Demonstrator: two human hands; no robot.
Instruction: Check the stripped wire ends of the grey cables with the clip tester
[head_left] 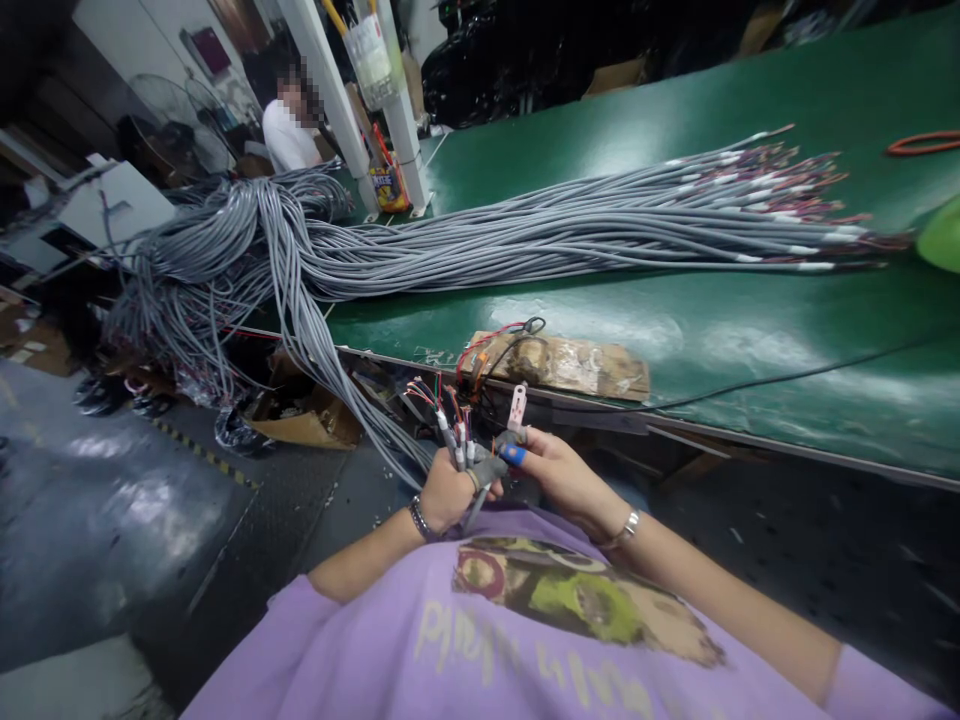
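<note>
My left hand (452,490) is closed around several grey cables (448,432) in front of my body. Their stripped ends point up and show thin coloured wires. Close beside it, my right hand (559,474) is pinched shut, and a flat pale-pink strip with a hole near its end (517,405) sticks up from its fingers. Grey covers sit on some fingertips of both hands, and blue tape wraps my right thumb. What lies between the right fingertips besides the strip is hard to make out.
A long bundle of grey cables (525,235) lies along the green table (750,345) and hangs over its left end. A taped wooden block (577,366) with wires sits at the near edge. An open cardboard box (315,420) stands below. One person (291,135) is behind.
</note>
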